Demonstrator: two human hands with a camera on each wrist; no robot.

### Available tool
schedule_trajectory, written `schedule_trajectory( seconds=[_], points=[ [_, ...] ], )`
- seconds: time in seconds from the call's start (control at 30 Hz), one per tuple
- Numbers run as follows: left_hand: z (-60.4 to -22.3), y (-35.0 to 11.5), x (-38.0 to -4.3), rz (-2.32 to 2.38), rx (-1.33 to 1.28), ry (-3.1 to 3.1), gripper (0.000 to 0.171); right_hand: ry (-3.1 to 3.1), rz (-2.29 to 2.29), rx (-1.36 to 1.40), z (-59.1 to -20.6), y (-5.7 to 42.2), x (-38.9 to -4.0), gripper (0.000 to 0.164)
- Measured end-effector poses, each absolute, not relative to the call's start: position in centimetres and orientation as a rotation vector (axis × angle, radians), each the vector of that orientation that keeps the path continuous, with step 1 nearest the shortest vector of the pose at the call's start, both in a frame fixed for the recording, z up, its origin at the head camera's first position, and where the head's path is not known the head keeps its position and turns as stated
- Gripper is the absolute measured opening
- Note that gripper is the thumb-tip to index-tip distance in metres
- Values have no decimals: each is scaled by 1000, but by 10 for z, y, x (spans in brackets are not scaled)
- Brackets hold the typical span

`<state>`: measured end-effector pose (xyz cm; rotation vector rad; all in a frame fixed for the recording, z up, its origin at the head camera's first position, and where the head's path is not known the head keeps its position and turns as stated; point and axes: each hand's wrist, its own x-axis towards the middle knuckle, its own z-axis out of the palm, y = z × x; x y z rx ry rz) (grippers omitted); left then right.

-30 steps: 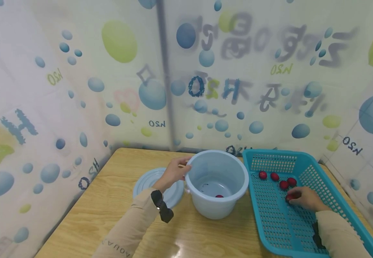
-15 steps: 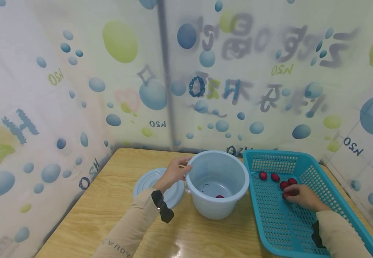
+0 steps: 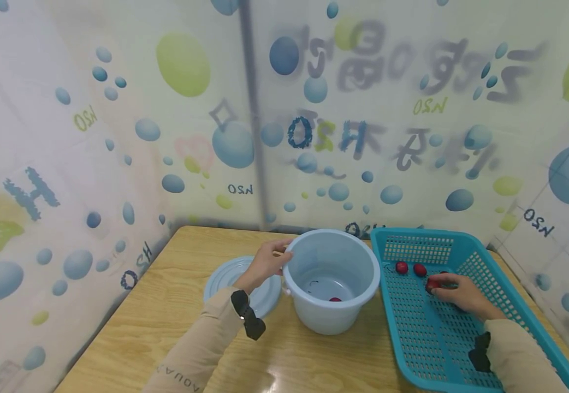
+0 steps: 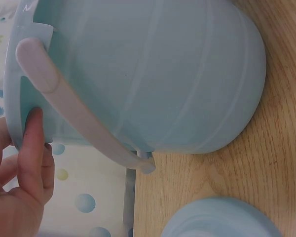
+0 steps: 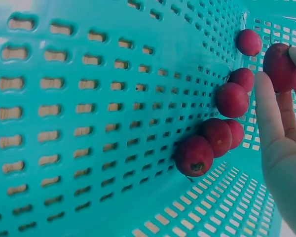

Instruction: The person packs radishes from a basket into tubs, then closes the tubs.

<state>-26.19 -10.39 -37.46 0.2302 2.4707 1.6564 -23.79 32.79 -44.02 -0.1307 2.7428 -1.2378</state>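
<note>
I have the right hand (image 3: 463, 295) pinched on one fruit (image 5: 281, 69) in the basket (image 3: 407, 338), loose fruit (image 5: 232, 100) nearby; left hand (image 3: 264, 263) clamped on the bucket's (image 3: 325, 320) rim. Between held fruit and bucket: the basket's wall. Lid (image 3: 225, 277): on the counter (image 3: 156, 305), beside the bucket, partly hidden.

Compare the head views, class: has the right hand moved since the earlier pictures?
Yes: against the turquoise basket, the right hand has moved slightly toward the far end and leftward, toward the bucket.
</note>
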Motion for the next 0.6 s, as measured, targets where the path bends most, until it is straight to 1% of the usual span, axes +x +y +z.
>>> schedule_trajectory(
  seconds=[0.3, 0.47, 0.6],
  points=[
    [-358, -102, -250, 1656, 240, 2443, 42, 2659, -1297, -101, -432, 326, -238, 53],
    [-368, -103, -256, 1657, 221, 2459, 40, 2632, -1330, -89, -424, 322, -240, 61],
    [-374, -103, -261, 1646, 220, 2484, 40, 2620, -1361, -97, -419, 318, -241, 62]
  ],
)
